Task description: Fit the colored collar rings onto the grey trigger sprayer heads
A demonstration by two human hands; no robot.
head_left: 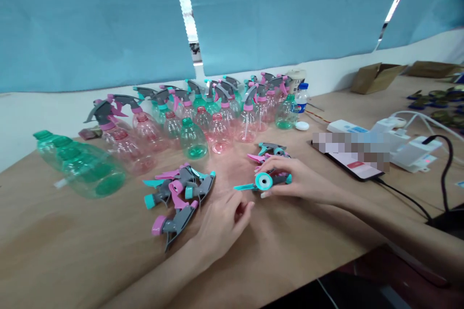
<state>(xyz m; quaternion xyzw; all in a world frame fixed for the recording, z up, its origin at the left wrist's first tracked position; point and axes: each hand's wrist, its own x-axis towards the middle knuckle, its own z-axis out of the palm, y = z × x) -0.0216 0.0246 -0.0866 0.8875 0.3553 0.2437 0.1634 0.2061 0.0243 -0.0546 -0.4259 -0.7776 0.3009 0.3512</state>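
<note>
My right hand [290, 178] grips a turquoise and grey spray trigger head [264, 181], its round cap opening turned toward me. My left hand [224, 222] is just left of it with the fingers curled in; whatever they hold, if anything, is hidden. On the left, loose spray heads in grey, pink and turquoise lie in a pile [181, 186], a pink-capped spray head [176, 224] nearest me. Behind my right hand lie a few more loose spray heads [271, 149]. An uncapped green bottle [194, 140] and an uncapped pink bottle [220, 135] stand beyond both hands.
Several pink and green bottles with spray heads fitted [248, 120] line the back. Uncapped green bottles [90, 169] stand at left. A phone [351, 161], white chargers [402, 147] and cables lie at right. A blue-capped drink bottle [301, 99] and a cardboard box [375, 78] stand farther back.
</note>
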